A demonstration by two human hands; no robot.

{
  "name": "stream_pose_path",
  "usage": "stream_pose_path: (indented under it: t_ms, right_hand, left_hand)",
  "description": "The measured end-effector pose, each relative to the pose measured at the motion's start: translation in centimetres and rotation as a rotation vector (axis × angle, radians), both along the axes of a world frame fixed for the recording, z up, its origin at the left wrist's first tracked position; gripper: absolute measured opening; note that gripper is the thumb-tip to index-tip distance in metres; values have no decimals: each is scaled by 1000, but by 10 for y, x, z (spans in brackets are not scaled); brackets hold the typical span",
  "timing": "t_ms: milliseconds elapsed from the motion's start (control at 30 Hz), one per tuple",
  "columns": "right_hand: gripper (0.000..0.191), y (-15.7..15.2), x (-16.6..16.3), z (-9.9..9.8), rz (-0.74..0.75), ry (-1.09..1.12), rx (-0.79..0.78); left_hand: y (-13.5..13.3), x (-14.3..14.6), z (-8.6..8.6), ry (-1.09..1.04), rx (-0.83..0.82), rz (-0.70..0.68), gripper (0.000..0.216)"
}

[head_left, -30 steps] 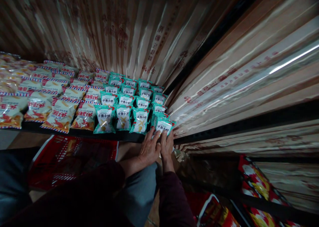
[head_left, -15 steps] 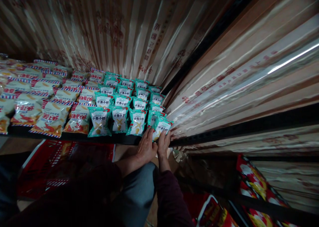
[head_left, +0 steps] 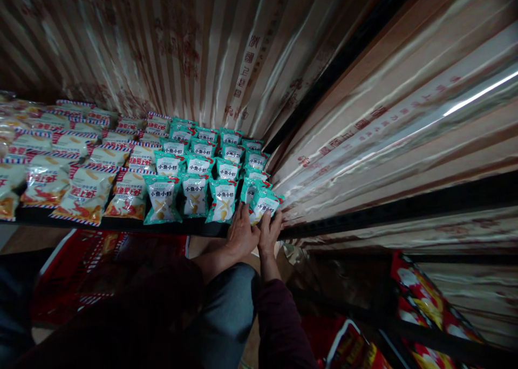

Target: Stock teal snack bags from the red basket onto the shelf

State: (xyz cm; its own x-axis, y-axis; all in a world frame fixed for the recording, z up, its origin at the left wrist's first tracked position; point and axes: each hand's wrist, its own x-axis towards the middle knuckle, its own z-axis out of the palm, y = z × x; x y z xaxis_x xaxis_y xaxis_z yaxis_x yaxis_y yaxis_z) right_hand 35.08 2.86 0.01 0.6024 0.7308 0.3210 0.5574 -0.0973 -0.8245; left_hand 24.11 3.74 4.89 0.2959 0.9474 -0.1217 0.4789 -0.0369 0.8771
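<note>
Rows of teal snack packets point(head_left: 195, 166) stand on a dark shelf point(head_left: 133, 224), filling its right end. My left hand point(head_left: 241, 234) and my right hand point(head_left: 270, 230) both press on the front right teal packet point(head_left: 264, 203) at the shelf's edge. Left fingers lie against the packet's lower left side, and right fingers curl over its bottom right corner. The packet leans on the one behind it.
White and red snack packets point(head_left: 87, 188) fill the shelf's left part. Striped plastic sheeting point(head_left: 364, 115) hangs behind and to the right. A red basket point(head_left: 97, 261) lies below the shelf. Red packets point(head_left: 421, 309) sit on a lower shelf at right.
Both hands stayed on the front right teal packet and nudged it slightly; the view shifted a little, and the packet sits a bit more upright against the row.
</note>
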Motion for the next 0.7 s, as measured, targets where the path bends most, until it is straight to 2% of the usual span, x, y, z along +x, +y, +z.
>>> stream_pose_path:
  t_ms: [167, 333, 467, 567, 700]
  right_hand:
    - [67, 2, 2, 0, 70, 32, 10]
    - [72, 7, 1, 0, 52, -21, -2]
    - [73, 6, 0, -4, 54, -73, 33]
    - [75, 3, 0, -10, 89, -106, 4]
    - [80, 5, 0, -14, 87, -88, -46]
  left_hand:
    - [6, 8, -1, -55, -6, 64, 66]
    - [8, 5, 3, -56, 0, 71, 62]
    - [5, 2, -4, -91, 46, 80, 67]
    - [2, 3, -9, -129, 74, 85, 64]
    - [4, 7, -7, -107, 68, 71, 60]
